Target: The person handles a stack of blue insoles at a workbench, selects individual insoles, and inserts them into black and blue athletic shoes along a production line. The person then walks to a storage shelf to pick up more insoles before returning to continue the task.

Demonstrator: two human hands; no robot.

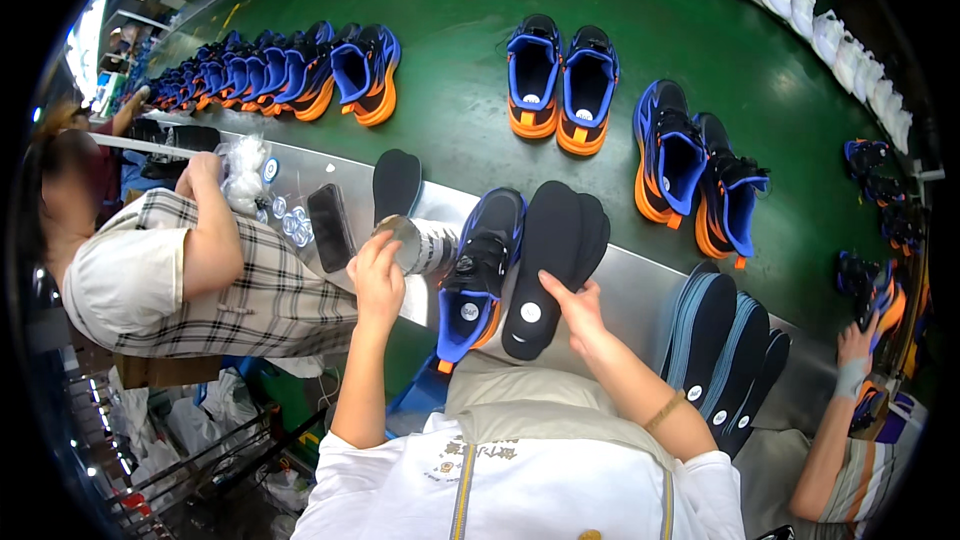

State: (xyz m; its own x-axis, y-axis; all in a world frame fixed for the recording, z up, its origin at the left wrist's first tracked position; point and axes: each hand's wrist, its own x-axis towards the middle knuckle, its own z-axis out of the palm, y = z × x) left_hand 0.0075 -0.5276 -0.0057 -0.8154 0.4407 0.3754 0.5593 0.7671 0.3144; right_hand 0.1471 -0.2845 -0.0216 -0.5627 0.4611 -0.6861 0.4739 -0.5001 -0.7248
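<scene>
My left hand (pixel 378 275) is at the rim of a silver-and-white can (pixel 432 247), its fingers bunched together. What they pinch, if anything, I cannot make out. Black insoles (pixel 545 250) lie overlapped under my right hand (pixel 580 315), which grips their right edge with the thumb on top. The upper one bears a round white sticker at its near end. Between my hands sits a black and blue shoe (pixel 480 265) with an orange sole, its heel toward me. Beyond the can a single dark insole (pixel 397 183) lies on the metal ledge (pixel 450 195).
Fanned insole stacks (pixel 710 350) lie to my right. Two shoe pairs, one pair (pixel 560 85) further left, stand on the green belt (pixel 450 50), with a shoe row (pixel 270 70) at far left. A phone (pixel 330 227) and a co-worker (pixel 150 260) are left; another co-worker's hand (pixel 855 345) holds a shoe right.
</scene>
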